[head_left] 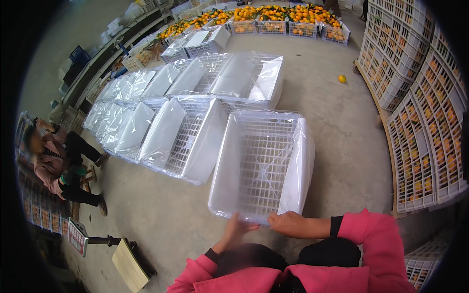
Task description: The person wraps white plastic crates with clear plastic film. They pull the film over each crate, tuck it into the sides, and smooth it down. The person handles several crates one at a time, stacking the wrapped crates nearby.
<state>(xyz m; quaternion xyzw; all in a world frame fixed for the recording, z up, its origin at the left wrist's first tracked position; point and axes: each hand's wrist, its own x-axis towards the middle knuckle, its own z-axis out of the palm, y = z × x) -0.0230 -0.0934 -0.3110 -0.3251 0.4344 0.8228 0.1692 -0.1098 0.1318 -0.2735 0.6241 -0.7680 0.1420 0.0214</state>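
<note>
A white plastic crate with a lattice floor stands in front of me. Clear film lines it, and white sheets stand along its sides. At the crate's near rim, my right hand has its fingers closed over the film-covered edge. Just to its left, my left hand is beside the outer face of the near wall, slightly blurred, thumb raised and fingers stretched to the right. Nothing shows between the left hand's fingers; whether they touch the film is unclear.
Two rows of film-lined crates stand beyond to the left. Tall stacks of fruit-filled crates are on the right. Orange fruit fills crates at the back; one fruit lies on the floor. Left are a seated person and a platform scale.
</note>
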